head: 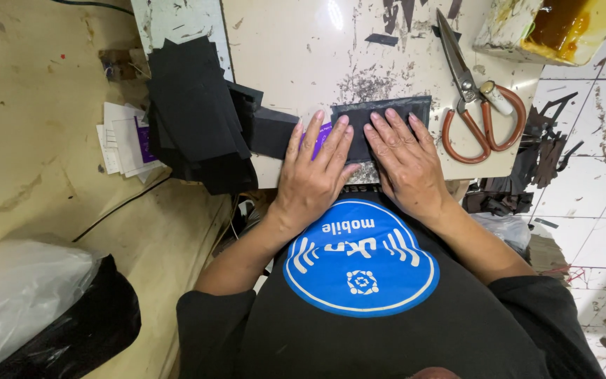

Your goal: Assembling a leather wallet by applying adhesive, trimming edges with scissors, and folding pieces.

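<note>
Black piece: a flat dark rectangle [387, 116] lies on the near edge of my worn white table [296, 49], long side across me, with a bit of purple [324, 133] showing at its left end under my fingers.

Left hand [313, 172]: flat and spread, palm down, fingertips resting on the left end of the piece and the purple bit; nothing is gripped, it only presses.

Right hand [405, 158]: also flat, fingers fanned over the middle and right part of the piece; unclenched, holding nothing, just bearing down.

Pose: both wrists come up from my lap over the table edge, forearms angled inward, thumbs nearly meeting at the table's edge.

How it handles: I judge it thin, light and limp, like sheet material or fabric; it should bend and shift easily, so a flat palm steadies it better than a pinch. It does not look fragile or slippery.

Where to take hold: the long far edge or the free right corner looks best for lifting, since my fingers cover the rest.

Nearby: a heap of black cut pieces [201, 119] sits just left of my left hand, overhanging the table; orange-handled scissors [475, 95] lie to the right, apart from the piece; a stained yellowish container [552, 28] stands at the far right corner.
</note>
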